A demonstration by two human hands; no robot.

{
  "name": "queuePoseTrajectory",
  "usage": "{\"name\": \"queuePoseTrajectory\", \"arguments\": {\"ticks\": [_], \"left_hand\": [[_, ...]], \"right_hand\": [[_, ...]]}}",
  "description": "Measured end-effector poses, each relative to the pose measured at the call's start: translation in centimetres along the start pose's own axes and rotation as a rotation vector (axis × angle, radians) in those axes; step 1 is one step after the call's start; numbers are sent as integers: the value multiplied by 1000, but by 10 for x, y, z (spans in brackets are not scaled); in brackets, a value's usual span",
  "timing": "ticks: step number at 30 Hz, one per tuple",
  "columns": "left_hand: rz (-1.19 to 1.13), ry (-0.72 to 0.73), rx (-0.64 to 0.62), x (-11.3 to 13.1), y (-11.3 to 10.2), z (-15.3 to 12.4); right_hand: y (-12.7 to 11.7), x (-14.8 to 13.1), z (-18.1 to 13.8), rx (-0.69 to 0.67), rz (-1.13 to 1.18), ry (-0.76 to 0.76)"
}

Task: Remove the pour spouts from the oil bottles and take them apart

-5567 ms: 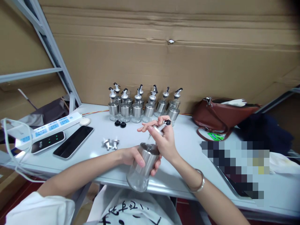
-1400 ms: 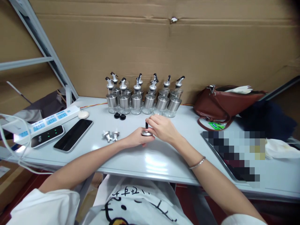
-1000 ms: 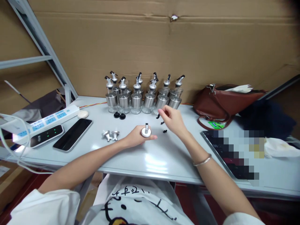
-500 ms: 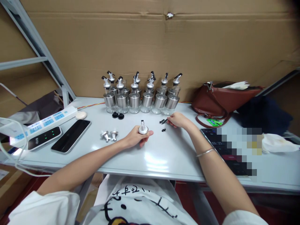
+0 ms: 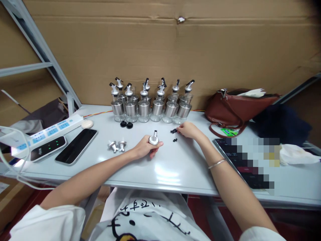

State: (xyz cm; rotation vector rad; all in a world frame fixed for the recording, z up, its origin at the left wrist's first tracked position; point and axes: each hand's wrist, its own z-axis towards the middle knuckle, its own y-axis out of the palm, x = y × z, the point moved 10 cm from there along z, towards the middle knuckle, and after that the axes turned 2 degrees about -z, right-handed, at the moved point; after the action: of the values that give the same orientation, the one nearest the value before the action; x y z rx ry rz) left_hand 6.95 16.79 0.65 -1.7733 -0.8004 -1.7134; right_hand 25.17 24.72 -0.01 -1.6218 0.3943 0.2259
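Grey tbl (image 5: 190, 164), cardbd wall (image 5: 140, 50) behind; L fingers (image 5: 152, 153) grip pourer (image 5: 153, 140), unclear if R fingers (image 5: 181, 129) pinch.

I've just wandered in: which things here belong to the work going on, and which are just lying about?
Seemingly part of the work:
metal spout in the left hand
small black pieces by the right hand
two loose metal spouts
two round black parts
bottles

Probably just lying about:
power strip
black-screened phone
round white object
brown bag

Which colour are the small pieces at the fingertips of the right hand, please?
The small pieces are black, as the head view shows.
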Motion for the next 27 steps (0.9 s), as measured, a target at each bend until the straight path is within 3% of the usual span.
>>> {"name": "queuePoseTrajectory", "arguments": {"ticks": [7,11,15,19,27], "left_hand": [[-63,0,-109,0,9,1],[-216,-66,-268,-2,21,-3],[-413,-230,-467,-10,39,-14],[-486,-244,-485,-11,41,-15],[-334,-163,-404,-11,40,-8]], "right_hand": [[-13,-28,-12,57,69,-89],[-21,-82,-41,66,333,-391],[-6,-131,-75,-127,719,-664],[1,-141,-81,-155,802,-674],[-5,-136,-79,-152,662,-628]]}}
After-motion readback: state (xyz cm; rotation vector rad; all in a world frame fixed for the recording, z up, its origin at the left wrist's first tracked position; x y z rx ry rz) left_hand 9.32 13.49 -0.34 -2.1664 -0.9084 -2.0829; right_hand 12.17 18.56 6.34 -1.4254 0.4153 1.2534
